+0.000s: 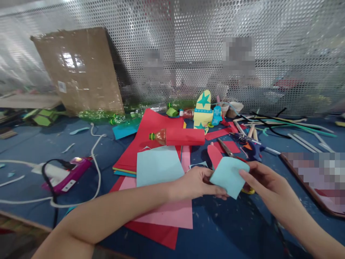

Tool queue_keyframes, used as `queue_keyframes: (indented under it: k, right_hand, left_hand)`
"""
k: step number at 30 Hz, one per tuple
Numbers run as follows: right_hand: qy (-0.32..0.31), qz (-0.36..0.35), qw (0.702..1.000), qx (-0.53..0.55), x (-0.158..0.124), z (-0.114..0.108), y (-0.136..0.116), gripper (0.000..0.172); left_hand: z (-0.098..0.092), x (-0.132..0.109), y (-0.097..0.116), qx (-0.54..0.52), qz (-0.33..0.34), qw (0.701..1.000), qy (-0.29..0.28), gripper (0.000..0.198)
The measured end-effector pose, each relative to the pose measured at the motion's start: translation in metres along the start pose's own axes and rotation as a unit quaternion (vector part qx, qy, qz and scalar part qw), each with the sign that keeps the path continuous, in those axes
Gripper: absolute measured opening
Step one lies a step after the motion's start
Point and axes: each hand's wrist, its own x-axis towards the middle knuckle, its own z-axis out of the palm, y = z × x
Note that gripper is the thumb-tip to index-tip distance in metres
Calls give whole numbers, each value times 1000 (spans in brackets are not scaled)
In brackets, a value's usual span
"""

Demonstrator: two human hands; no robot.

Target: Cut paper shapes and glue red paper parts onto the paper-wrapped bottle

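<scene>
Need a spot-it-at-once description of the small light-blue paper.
On the blue table, find the stack of red sheets near the middle. To its right and nearer the camera, the left hand and right hand hold the paper. Unlike the bigger light-blue sheet lying to its left, it is small and in the hands.

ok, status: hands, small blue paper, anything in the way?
Left hand and right hand gripping small blue paper. Paper held above table. Scissors just beyond, partly hidden, possibly in the way.
</scene>
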Motion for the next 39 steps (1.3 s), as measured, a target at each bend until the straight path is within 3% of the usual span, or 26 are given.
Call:
queue_keyframes:
  k: [7, 12, 18, 24, 39]
  right_hand:
    - [-161, 1, 986, -39, -3, 5, 17, 51]
    - [-141, -23, 987, -73, -3, 4, 18, 39]
    - [-127, -27, 988, -86, -3, 5, 10, 41]
    - [-118, -24, 988, -97, -3, 5, 5, 23]
    - [-106, -2, 989, -100, 1, 0, 6, 26]
  left_hand:
    - [-2, 2, -5, -45, 57, 996, 45, 39]
    - [-1, 1, -1, -36, 62, 997, 21, 40]
    - [0, 1, 1, -40, 59, 996, 50, 39]
    - [5, 0, 4, -56, 53, 993, 89, 36]
    - [2, 0, 2, -45, 35, 994, 96, 33]
